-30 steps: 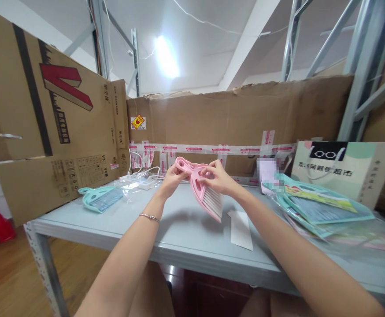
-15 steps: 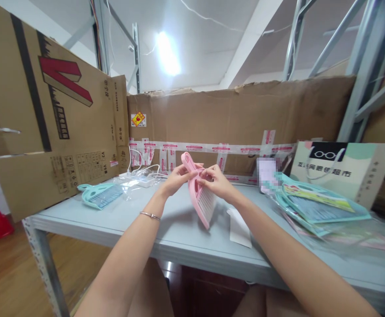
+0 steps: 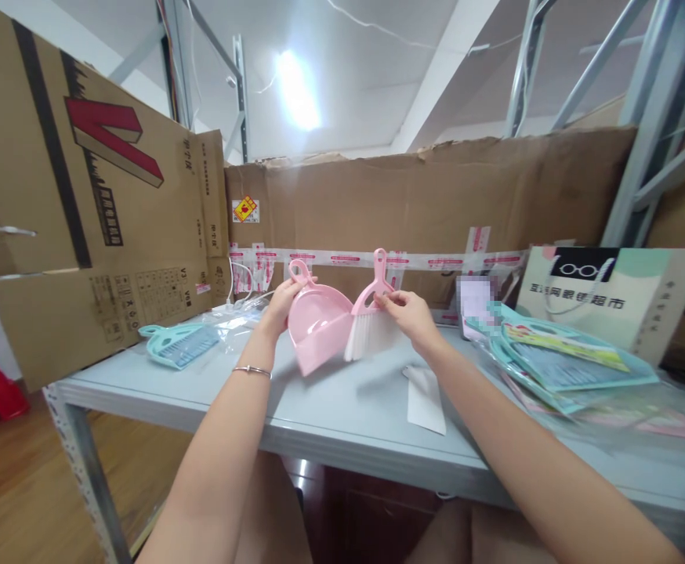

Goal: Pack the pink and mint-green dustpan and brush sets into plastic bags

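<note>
A pink dustpan (image 3: 319, 329) is held up over the table by my left hand (image 3: 282, 304), which is closed on it near the handle. Just to its right, my right hand (image 3: 408, 313) pinches a pink hand brush (image 3: 371, 309) below its looped handle. White bristles on the brush point downward, their left side close to the dustpan's edge; I cannot tell if they touch. Below the right hand, a white paper card (image 3: 425, 399) lies on the table.
A teal dustpan and brush set (image 3: 181, 345) lies at the left, beside clear plastic wrapping (image 3: 240, 321). Several packaged teal sets (image 3: 578, 360) are piled at the right, before a printed paper bag (image 3: 618, 298). Cardboard boxes (image 3: 436, 196) wall the grey table (image 3: 213, 392).
The pink brush has come out of the dustpan. My left hand has moved left with the dustpan, and my right hand has moved right with the brush.
</note>
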### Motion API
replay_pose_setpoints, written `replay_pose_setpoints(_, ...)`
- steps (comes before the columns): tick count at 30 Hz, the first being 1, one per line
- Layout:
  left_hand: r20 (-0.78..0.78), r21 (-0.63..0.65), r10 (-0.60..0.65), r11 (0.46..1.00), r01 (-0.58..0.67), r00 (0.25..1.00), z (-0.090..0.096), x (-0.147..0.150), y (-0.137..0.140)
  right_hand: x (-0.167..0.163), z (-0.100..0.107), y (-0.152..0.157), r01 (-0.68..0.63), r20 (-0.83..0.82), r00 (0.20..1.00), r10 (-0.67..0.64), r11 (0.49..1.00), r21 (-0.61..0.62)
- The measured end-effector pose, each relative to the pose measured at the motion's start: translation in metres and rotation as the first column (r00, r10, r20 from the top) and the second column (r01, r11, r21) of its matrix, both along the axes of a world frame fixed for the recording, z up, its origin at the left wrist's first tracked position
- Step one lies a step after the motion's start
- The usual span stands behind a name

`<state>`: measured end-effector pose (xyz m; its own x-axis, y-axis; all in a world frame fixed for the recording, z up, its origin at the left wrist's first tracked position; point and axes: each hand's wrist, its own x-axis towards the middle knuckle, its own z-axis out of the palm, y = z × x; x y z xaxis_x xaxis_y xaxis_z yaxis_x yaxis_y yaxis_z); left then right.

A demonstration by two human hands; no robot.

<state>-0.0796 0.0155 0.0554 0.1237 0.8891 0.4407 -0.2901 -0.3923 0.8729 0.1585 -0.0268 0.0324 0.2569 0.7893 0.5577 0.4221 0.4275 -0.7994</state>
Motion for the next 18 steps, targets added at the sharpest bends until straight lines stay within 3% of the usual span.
replay_pose_setpoints(2, -0.080, -0.096, 0.041, 0.994, -0.049, 0.996, -0.002, -0.009, 0.005, 0.005, -0.005, 0.003, 0.006, -0.027, 1.000, -0.007, 0.998, -0.059)
replay_pose_setpoints(5, -0.341, -0.223, 0.031, 0.968, -0.113, 0.940, -0.005, -0.023, 0.008, 0.008, -0.011, 0.008, -0.030, 0.004, 1.000, 0.031, 0.981, -0.193)
replay_pose_setpoints(8, -0.434, -0.172, 0.088, 0.969, -0.178, 0.897, -0.004, -0.030, 0.006, 0.006, -0.014, 0.010, -0.030, 0.006, 0.999, 0.032, 0.978, -0.206)
replay_pose_setpoints(11, -0.223, -0.118, 0.173, 0.972, -0.202, 0.959, -0.002, -0.030, 0.006, 0.003, -0.012, 0.010, -0.034, -0.104, 0.994, 0.028, 0.998, -0.052)
replay_pose_setpoints(13, -0.028, -0.154, 0.202, 0.967, -0.204, 0.979, -0.001, -0.027, 0.008, 0.002, -0.011, 0.010, -0.012, -0.132, 0.991, 0.023, 0.996, 0.083)
replay_pose_setpoints(16, 0.149, -0.266, 0.289, 0.933, -0.243, 0.946, -0.001, -0.025, 0.012, 0.000, -0.012, 0.010, -0.001, 0.021, 1.000, -0.006, 0.955, 0.296)
replay_pose_setpoints(18, 0.198, -0.309, 0.345, 0.910, -0.275, 0.918, -0.001, -0.025, 0.013, 0.002, -0.015, 0.011, -0.074, 0.207, 0.978, -0.010, 0.916, 0.395)
